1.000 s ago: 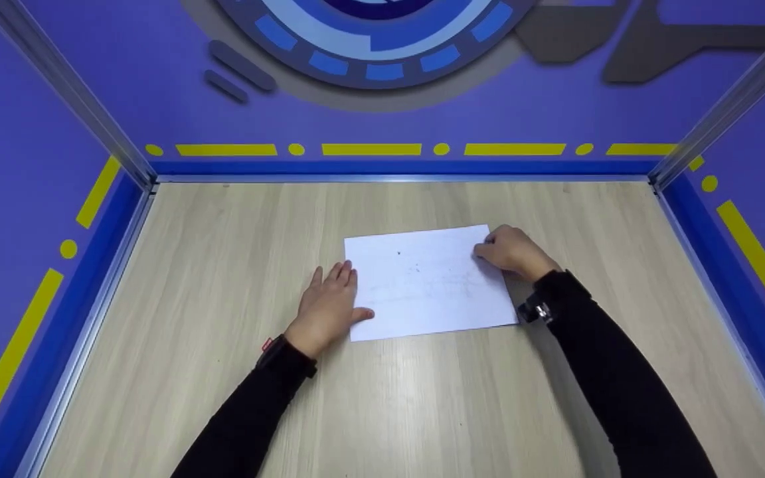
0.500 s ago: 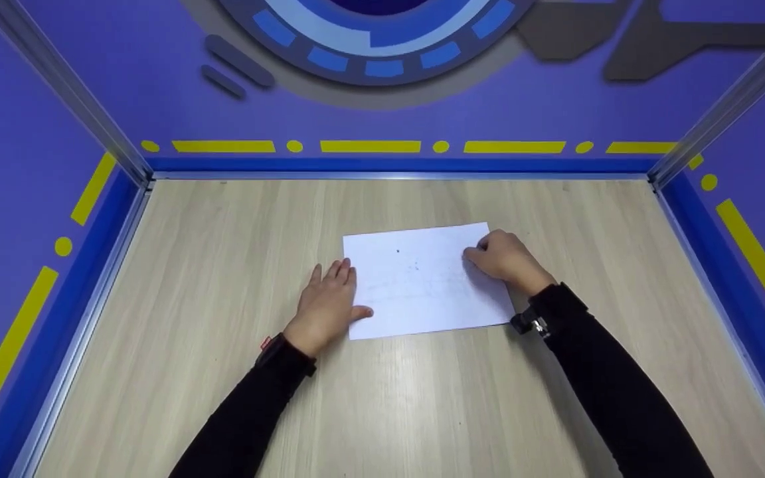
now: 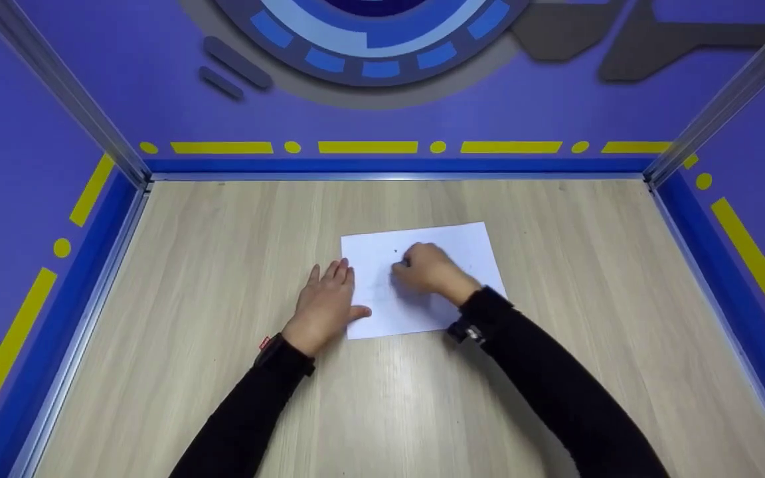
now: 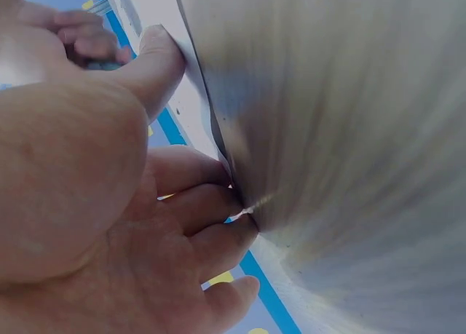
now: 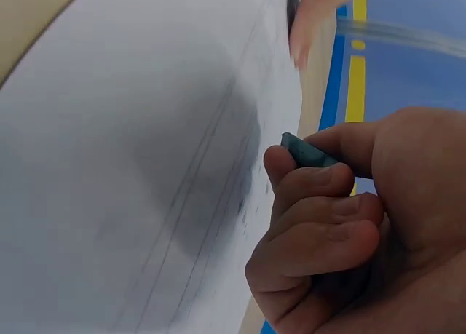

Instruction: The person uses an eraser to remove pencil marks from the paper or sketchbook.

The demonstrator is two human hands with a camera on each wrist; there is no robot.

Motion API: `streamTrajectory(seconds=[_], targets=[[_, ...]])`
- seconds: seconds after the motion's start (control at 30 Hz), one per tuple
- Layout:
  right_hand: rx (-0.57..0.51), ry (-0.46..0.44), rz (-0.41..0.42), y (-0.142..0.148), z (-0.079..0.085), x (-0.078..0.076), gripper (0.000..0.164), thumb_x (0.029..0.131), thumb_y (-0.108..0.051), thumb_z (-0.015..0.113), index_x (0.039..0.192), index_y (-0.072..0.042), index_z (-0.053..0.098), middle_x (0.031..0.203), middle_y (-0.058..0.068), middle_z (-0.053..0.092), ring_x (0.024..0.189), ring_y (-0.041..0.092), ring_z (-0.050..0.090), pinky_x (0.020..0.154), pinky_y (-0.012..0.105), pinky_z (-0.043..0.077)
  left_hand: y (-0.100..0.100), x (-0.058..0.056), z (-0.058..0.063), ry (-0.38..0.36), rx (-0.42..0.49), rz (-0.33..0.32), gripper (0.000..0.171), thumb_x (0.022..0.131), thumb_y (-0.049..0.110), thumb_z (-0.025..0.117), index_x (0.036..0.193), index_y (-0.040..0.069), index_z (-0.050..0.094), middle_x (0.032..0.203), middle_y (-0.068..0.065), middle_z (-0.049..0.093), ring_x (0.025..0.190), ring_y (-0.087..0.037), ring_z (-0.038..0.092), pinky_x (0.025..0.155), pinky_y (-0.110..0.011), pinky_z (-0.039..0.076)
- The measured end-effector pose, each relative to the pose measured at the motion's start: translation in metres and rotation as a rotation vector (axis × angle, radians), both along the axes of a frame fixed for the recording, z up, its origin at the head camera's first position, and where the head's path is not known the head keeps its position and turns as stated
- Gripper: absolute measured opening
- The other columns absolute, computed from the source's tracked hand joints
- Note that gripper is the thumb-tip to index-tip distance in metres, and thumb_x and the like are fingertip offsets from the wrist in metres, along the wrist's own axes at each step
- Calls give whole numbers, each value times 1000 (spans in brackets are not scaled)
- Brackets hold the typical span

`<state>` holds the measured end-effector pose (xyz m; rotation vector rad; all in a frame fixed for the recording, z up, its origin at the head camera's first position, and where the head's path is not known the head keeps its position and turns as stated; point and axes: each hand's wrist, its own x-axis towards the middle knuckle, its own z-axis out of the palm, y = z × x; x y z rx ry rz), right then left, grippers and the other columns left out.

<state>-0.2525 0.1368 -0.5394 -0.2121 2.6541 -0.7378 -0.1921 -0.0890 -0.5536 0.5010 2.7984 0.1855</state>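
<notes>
Pinches a small, wedge-ended, dark-teal piece (image 5: pixel 307 153) between thumb and curled fingers of the right hand (image 3: pixel 430 269). Holds it over the left half of a thin, rectangular white sheet (image 3: pixel 382 312); cannot tell whether touching. Rests the left hand (image 3: pixel 321 307) at the sheet's left edge, fingers straight, three close together, the little finger apart, the thumb spread out onto the paper. Bears thin straight lines (image 5: pixel 204 141) and a few dark specks (image 3: pixel 396 251) on the matt surface. Lies slightly askew near the middle of a pale, wood-grained table (image 3: pixel 223 299), well in from the left and right edges. Leaves broad stretches of wood grain to both sides, a narrower band toward the back edge, bounded by a straight metal rail (image 3: pixel 382 176).
</notes>
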Motion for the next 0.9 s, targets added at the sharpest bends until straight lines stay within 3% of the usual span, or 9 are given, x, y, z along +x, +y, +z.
streamTrajectory(seconds=[0.13,0.23,0.3,0.4,0.63,0.7,0.77,0.83,0.9], targets=[[62,23,71,-39,-25,-11,34,100,-33,63,95,-6,82,96,12,79,88,29,72,84,46,61,-2,1,-3,26,19,-8,94,102,59,71,166,-5,44,178,-23,37,169,-37,34,139,-62,23],[72,48,86,-56,-44,-19,33,97,-33,63,97,-7,84,99,13,80,89,30,73,82,46,61,-2,1,-4,39,23,-13,94,101,59,72,165,-5,45,177,-22,39,169,-37,35,138,-63,24],[50,41,69,-61,-42,-17,33,98,-32,65,99,-5,83,102,15,80,92,33,73,84,46,62,-3,1,-4,43,20,-13,94,101,59,72,165,-5,46,177,-22,39,169,-37,35,138,-63,24],[47,34,35,-59,-26,-5,34,100,-31,69,106,-1,82,111,18,80,103,37,74,94,49,62,-3,1,-3,46,11,-13,93,102,60,71,165,-4,46,177,-21,39,169,-36,35,138,-64,24],[47,25,-18,-10,-11,1,41,101,-30,67,122,4,81,126,23,79,114,37,73,105,49,60,-3,-1,0,27,-5,-13,94,104,62,66,168,-3,41,180,-21,34,170,-35,31,140,-63,20],[37,41,-26,11,-10,1,38,100,-29,66,114,3,82,119,21,80,109,35,73,100,48,61,-3,-2,0,10,-10,-7,95,104,62,65,169,-2,39,181,-19,31,171,-35,28,140,-62,18],[32,49,-43,33,-10,2,31,98,-28,66,93,-1,80,96,15,77,91,30,70,85,44,59,-3,-1,0,-7,-11,-1,96,105,63,64,170,-2,37,182,-19,29,172,-34,26,141,-61,16],[35,51,-62,55,-10,3,30,96,-27,66,76,-5,70,78,8,65,78,26,60,71,39,50,-3,0,0,-20,-11,4,96,105,63,63,171,-2,35,183,-19,27,173,-34,24,141,-61,15],[40,42,-84,76,-11,4,31,96,-28,66,73,-7,65,76,4,57,75,23,54,67,34,42,-3,0,0,-27,-10,10,97,106,63,63,171,-2,34,183,-19,26,173,-34,23,141,-61,14]])
